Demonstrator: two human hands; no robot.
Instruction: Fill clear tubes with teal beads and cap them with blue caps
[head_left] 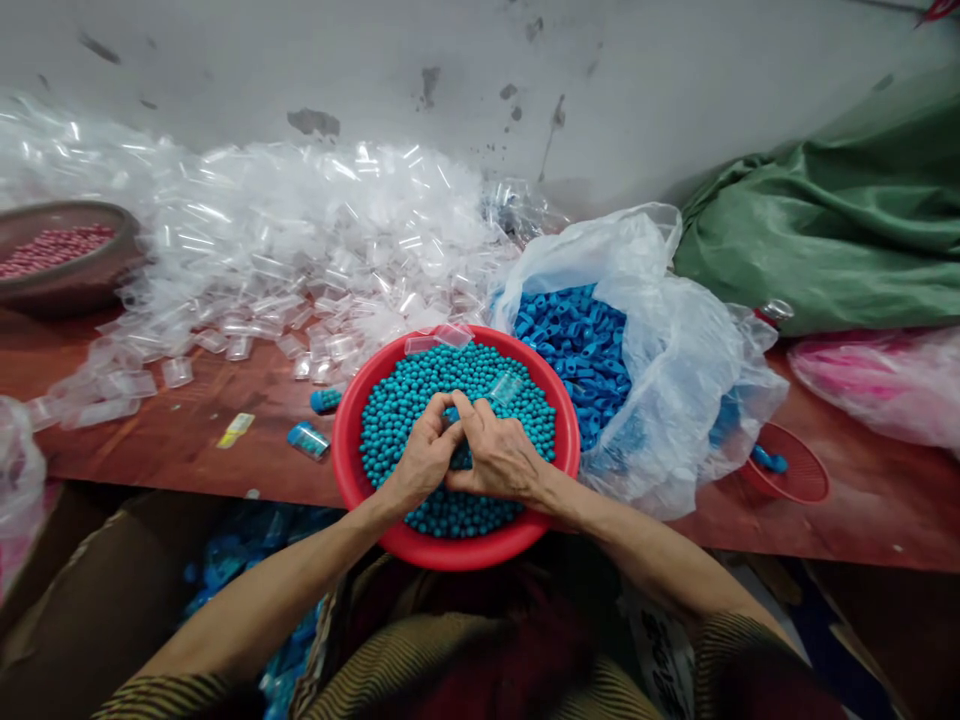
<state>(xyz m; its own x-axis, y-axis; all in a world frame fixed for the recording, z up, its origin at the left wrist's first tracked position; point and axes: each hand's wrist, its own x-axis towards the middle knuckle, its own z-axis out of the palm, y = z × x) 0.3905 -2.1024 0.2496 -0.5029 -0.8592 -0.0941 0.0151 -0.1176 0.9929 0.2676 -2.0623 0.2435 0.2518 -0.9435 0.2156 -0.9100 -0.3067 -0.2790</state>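
Both hands, left (429, 447) and right (499, 450), met at fingertips over red basin (345, 440) of teal beads (405, 385); anything between fingers unclear. Clear plastic tubes (352, 240) lay heaped behind, some on basin rim. Blue plastic caps (574, 350) filled translucent bag (667, 350) just beside basin. Bead-filled tubes (308, 440) sat left on red tabletop (150, 440).

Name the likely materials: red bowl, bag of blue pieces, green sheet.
Red bowl: smooth plastic, probably, from its moulded rim and soft sheen. Bag: thin, crinkled film, seemingly plastic; blue shows through it. Green sheet: coated fabric or tarpaulin, perhaps; its folds shine dully.
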